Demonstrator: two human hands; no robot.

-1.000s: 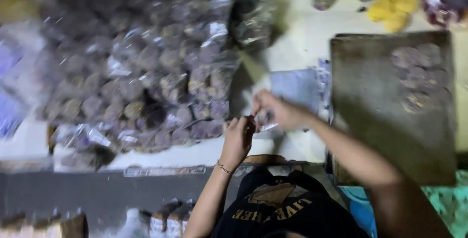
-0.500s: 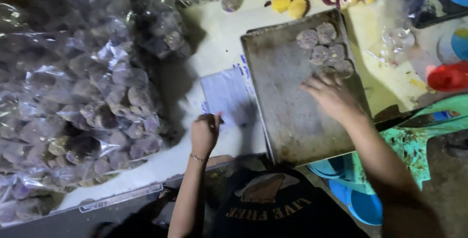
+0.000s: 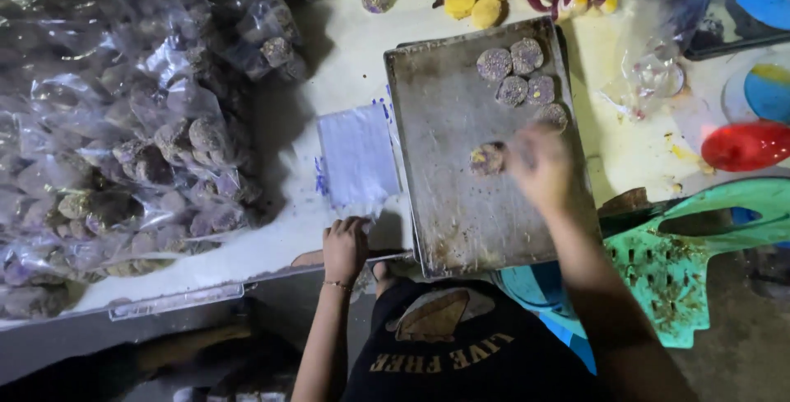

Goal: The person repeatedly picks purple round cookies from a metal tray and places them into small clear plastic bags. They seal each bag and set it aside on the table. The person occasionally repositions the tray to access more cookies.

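Hands first: our left hand rests curled on the stack of clear bags at lower centre, gripping nothing we can make out. Our right hand, blurred, reaches a cookie mid-tray; grip unclear. Five cookies remain further up; filled bags pile at left.

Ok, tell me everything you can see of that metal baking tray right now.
The metal baking tray is a flat, rectangular sheet with a low rim, dull grey, stained and dotted with crumbs. It lies on the pale worktop, its near edge at the table's front, beside a stack of clear bags. Five round purple cookies cluster at its far right corner. The right hand, blurred, hovers above it by a sixth cookie.
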